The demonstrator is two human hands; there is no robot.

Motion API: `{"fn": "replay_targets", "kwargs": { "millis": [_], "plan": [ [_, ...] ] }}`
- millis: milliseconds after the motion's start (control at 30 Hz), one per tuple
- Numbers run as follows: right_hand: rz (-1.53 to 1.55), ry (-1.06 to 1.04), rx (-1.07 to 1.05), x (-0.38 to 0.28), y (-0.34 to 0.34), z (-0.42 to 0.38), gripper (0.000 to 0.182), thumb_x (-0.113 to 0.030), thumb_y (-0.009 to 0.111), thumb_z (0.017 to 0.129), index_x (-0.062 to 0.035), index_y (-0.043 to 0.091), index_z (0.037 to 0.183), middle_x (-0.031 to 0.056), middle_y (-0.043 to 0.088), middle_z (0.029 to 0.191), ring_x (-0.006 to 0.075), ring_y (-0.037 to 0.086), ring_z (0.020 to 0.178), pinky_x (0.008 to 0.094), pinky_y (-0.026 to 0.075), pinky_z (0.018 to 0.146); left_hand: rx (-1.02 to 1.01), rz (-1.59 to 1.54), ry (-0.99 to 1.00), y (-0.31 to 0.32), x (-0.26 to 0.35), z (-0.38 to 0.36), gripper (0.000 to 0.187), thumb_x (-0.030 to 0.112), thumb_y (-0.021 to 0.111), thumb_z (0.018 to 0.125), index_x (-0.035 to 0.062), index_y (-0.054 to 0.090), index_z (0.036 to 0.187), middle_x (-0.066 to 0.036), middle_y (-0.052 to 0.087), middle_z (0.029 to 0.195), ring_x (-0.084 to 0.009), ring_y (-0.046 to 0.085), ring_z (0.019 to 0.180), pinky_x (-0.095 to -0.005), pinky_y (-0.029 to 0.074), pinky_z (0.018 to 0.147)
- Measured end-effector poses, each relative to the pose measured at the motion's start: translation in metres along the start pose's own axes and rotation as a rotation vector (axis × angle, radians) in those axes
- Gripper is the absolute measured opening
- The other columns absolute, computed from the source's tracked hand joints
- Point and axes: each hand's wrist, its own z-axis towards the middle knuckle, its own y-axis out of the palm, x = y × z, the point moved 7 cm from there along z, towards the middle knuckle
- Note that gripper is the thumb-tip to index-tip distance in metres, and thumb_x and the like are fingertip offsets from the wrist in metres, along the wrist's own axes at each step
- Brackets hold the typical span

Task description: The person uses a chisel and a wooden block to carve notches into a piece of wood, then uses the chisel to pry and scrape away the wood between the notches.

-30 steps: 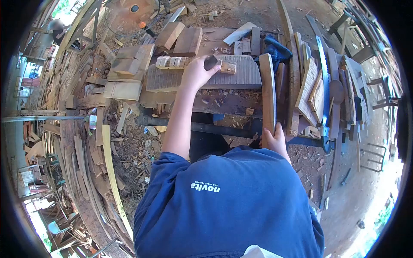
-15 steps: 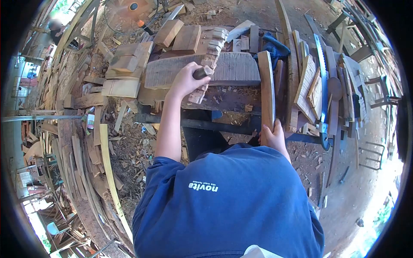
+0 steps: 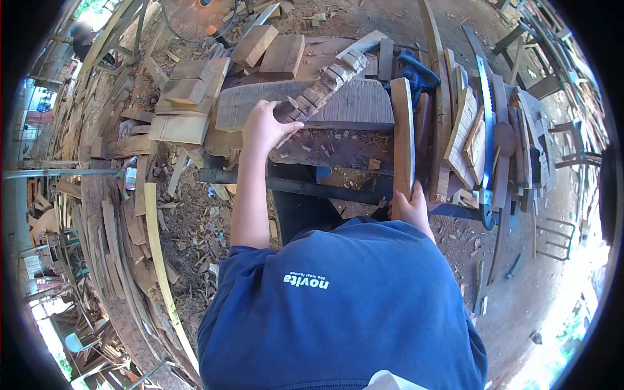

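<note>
A notched wooden piece (image 3: 328, 83), its length cut into chunky block-like segments, is gripped near its lower end by my left hand (image 3: 263, 130). It slants up to the right, across a thick, curved-edged grey plank (image 3: 354, 104) on the bench. My right hand (image 3: 411, 207) is closed around the near end of a long, smooth wooden bar (image 3: 403, 140) pointing away from me. The bar's far end lies beside the right end of the grey plank. Part of the fingers of my right hand are hidden behind the bar.
Wood blocks (image 3: 283, 54) lie at the back of the bench, with a blue cloth (image 3: 416, 73) to their right. Farther right, a blue-edged saw (image 3: 486, 123) rests among boards. Scrap planks (image 3: 120, 234) cover the left ground. A person (image 3: 83, 44) is at far left.
My left hand has moved slightly left and turned the notched wooden piece, so it leans farther right. My right hand keeps its hold on the bar.
</note>
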Motion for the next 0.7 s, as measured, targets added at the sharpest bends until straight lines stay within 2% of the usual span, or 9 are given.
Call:
{"fn": "replay_targets", "kwargs": {
  "millis": [67,233,300,400,467,533,567,633,700],
  "plan": [
    [0.015,0.094,-0.032,-0.003,0.0,-0.003,0.043,-0.018,0.062,0.092,0.0062,0.048,0.124,0.0251,0.067,0.096,0.0316,0.069,0.083,0.0403,0.054,0.068,0.04,0.074,0.006,-0.003,-0.004,0.003,0.077,0.048,0.092,0.06,0.0033,0.07,0.119,-0.014,0.067,0.114,-0.0319,0.064,0.111,-0.0419,0.053,0.094],
    [0.051,0.092,-0.056,0.005,0.001,0.0,0.043,-0.019,0.062,0.092,0.0059,0.048,0.125,0.0245,0.067,0.095,0.0309,0.069,0.083,0.0401,0.054,0.069,0.123,0.204,-0.021,-0.011,-0.007,0.005,0.076,0.052,0.09,0.06,0.0045,0.071,0.117,-0.012,0.065,0.115,-0.0291,0.061,0.114,-0.0423,0.054,0.092],
    [0.059,0.069,-0.073,0.012,0.002,0.003,0.043,-0.019,0.063,0.092,0.0058,0.048,0.125,0.0242,0.067,0.095,0.031,0.069,0.084,0.0402,0.054,0.069,0.123,0.209,-0.036,-0.015,-0.01,0.005,0.069,0.049,0.088,0.066,0.0075,0.071,0.119,-0.013,0.064,0.118,-0.0303,0.062,0.114,-0.0422,0.052,0.094],
    [-0.004,-0.005,-0.044,0.007,0.0,0.004,0.044,-0.018,0.063,0.092,0.0057,0.046,0.126,0.0208,0.067,0.09,0.0282,0.069,0.077,0.039,0.054,0.063,0.172,0.176,-0.02,-0.016,-0.02,0.007,0.061,0.044,0.087,0.072,0.0065,0.07,0.117,-0.013,0.065,0.116,-0.0311,0.063,0.112,-0.0431,0.052,0.093],
    [0.102,0.143,-0.092,-0.01,0.002,-0.005,0.046,-0.017,0.063,0.093,0.0056,0.045,0.128,0.0175,0.066,0.084,0.0247,0.068,0.069,0.0375,0.052,0.056,0.203,0.157,-0.043,-0.014,-0.029,0.009,0.059,0.042,0.086,0.073,0.0055,0.07,0.117,-0.014,0.065,0.117,-0.0316,0.064,0.111,-0.0436,0.052,0.093],
    [0.091,0.112,-0.077,-0.009,0.002,-0.004,0.047,-0.017,0.064,0.093,0.0056,0.044,0.129,0.0164,0.065,0.082,0.0235,0.067,0.066,0.0366,0.051,0.053,0.232,0.139,-0.068,-0.011,-0.039,0.011,0.057,0.04,0.085,0.075,0.0046,0.069,0.117,-0.014,0.065,0.118,-0.0322,0.064,0.111,-0.044,0.052,0.093],
    [0.082,0.084,-0.061,-0.01,0.002,-0.004,0.048,-0.016,0.064,0.093,0.0057,0.043,0.13,0.0153,0.064,0.08,0.0222,0.066,0.063,0.0357,0.05,0.05,0.298,0.111,-0.035,-0.013,-0.04,0.011,0.053,0.038,0.085,0.076,0.0043,0.07,0.114,-0.015,0.067,0.113,-0.0341,0.065,0.107,-0.0441,0.053,0.09],
    [0.096,0.109,-0.071,-0.013,0.002,-0.006,0.048,-0.017,0.064,0.093,0.006,0.043,0.13,0.0164,0.065,0.082,0.0233,0.067,0.066,0.0368,0.051,0.053,0.366,0.084,-0.004,-0.021,-0.04,0.009,0.05,0.036,0.085,0.077,0.004,0.071,0.112,-0.016,0.068,0.108,-0.036,0.066,0.103,-0.0442,0.053,0.086],
    [0.112,0.136,-0.078,-0.003,0.003,-0.004,0.048,-0.017,0.064,0.093,0.0062,0.044,0.13,0.0175,0.065,0.083,0.0244,0.067,0.069,0.0379,0.052,0.055,0.42,-0.134,-0.088,-0.036,-0.042,0.005,0.043,0.034,0.085,0.079,0.0022,0.071,0.105,-0.019,0.072,0.095,-0.04,0.068,0.091,-0.0446,0.053,0.08]
  ]
}}
